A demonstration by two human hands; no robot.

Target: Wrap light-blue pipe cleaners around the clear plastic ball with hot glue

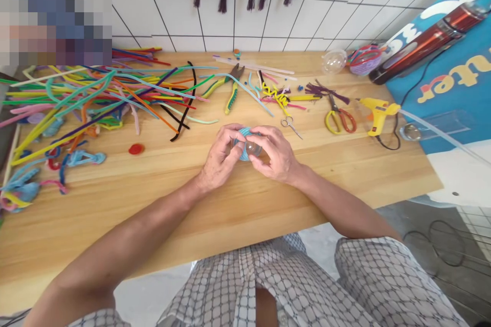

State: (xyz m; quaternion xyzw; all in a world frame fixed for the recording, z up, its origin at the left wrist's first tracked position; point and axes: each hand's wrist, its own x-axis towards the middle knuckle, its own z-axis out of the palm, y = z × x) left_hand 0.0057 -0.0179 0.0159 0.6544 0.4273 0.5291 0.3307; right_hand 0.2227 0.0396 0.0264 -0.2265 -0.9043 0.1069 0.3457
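Both my hands meet over the middle of the wooden table (230, 204). My left hand (220, 158) and my right hand (274, 153) are closed around a small clear plastic ball (251, 148) that has a light blue pipe cleaner (242, 135) coiled around it. Fingers of both hands pinch the ball and the coil from either side. Part of the ball is hidden by my fingers.
A heap of coloured pipe cleaners (88, 97) covers the table's left. Behind my hands lie pliers (233, 87), small scissors (290, 125), red-and-yellow scissors (339, 117) and a yellow glue gun (378, 112). A red cap (136, 149) lies to the left. A clear ball (333, 61) sits at the back.
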